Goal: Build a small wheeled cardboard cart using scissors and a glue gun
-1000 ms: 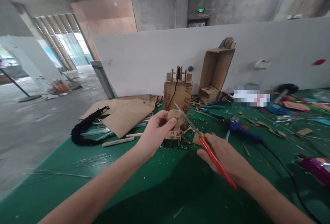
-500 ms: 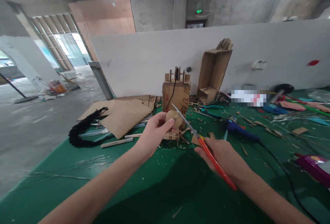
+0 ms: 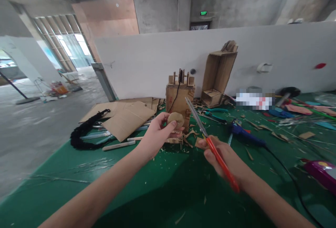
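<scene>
Green-covered work table point(image 3: 162, 189), flat brown cardboard sheets point(image 3: 126, 114), black braided cord point(image 3: 85, 133), small upright cardboard box point(image 3: 180, 97), blue glue gun point(image 3: 244, 133), scattered cardboard scraps point(image 3: 189, 140)

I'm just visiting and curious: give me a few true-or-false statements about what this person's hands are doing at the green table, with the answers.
1. The left hand holds a small round cardboard piece. True.
2. The right hand holds a blue glue gun. False: it holds red-handled scissors; the blue glue gun lies on the green table.
3. The scissor blades are biting into the round piece. False: they point up, beside and clear of it.
4. A black braided cord lies left of the flat cardboard sheets. True.
</scene>
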A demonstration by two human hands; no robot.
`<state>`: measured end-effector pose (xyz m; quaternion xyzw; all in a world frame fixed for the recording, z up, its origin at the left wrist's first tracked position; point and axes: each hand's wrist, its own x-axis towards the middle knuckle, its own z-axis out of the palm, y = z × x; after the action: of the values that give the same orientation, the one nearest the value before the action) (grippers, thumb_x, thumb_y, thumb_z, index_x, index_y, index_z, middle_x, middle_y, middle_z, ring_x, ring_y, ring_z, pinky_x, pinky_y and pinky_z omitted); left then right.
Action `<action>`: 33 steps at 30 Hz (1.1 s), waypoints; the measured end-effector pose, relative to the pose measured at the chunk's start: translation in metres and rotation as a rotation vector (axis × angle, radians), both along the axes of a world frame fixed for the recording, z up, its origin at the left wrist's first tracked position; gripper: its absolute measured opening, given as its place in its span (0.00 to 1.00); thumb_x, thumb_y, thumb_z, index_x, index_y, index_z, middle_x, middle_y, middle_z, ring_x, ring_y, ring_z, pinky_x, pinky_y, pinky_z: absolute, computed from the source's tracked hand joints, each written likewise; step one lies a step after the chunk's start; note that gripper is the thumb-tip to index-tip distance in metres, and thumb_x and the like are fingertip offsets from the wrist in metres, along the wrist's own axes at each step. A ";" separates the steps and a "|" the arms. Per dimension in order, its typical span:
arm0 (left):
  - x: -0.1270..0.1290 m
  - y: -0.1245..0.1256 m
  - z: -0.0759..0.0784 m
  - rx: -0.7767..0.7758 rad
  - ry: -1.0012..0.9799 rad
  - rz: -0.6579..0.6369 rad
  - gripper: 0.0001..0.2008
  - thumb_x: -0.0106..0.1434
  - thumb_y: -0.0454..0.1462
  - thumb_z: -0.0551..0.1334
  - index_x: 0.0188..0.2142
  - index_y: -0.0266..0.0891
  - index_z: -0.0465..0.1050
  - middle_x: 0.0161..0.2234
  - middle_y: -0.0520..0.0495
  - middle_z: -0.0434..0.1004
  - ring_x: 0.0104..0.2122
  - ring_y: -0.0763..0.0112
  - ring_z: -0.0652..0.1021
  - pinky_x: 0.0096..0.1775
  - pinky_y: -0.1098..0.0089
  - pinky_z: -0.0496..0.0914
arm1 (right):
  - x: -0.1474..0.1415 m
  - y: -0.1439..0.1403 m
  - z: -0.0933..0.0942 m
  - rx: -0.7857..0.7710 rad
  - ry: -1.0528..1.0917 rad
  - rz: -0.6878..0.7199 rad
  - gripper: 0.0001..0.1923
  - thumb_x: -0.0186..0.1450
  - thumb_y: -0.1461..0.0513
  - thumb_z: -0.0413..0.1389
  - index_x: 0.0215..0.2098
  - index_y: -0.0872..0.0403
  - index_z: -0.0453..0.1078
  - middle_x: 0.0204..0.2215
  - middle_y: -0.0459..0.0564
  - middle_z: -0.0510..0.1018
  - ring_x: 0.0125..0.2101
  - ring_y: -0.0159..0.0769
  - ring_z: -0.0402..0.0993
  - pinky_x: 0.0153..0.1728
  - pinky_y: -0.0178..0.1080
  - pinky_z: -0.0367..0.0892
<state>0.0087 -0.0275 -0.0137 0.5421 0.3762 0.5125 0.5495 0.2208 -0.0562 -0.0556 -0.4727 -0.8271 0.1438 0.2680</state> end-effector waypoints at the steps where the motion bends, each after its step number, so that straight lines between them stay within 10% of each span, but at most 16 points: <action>1: -0.001 0.001 0.001 0.011 0.019 0.007 0.10 0.58 0.39 0.62 0.36 0.38 0.65 0.35 0.50 0.72 0.34 0.71 0.76 0.35 0.68 0.72 | 0.001 0.000 0.000 -0.017 -0.015 -0.007 0.19 0.66 0.48 0.40 0.32 0.53 0.63 0.31 0.52 0.71 0.29 0.38 0.70 0.32 0.41 0.65; 8: -0.004 0.004 0.002 0.125 0.094 0.036 0.04 0.59 0.37 0.59 0.33 0.38 0.67 0.26 0.55 0.65 0.23 0.81 0.66 0.25 0.78 0.61 | 0.000 0.000 -0.004 -0.124 -0.055 -0.037 0.19 0.65 0.46 0.42 0.41 0.51 0.59 0.35 0.54 0.72 0.37 0.45 0.70 0.36 0.45 0.64; 33: -0.003 0.000 0.007 0.095 0.115 -0.052 0.08 0.59 0.38 0.59 0.36 0.36 0.71 0.28 0.51 0.70 0.25 0.77 0.69 0.27 0.75 0.70 | 0.003 0.000 0.000 0.010 -0.169 -0.032 0.18 0.65 0.47 0.45 0.37 0.53 0.65 0.31 0.52 0.72 0.33 0.42 0.69 0.34 0.43 0.64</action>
<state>0.0061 -0.0274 -0.0065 0.6057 0.3680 0.4836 0.5137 0.2237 -0.0558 -0.0555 -0.4950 -0.8397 0.0951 0.2020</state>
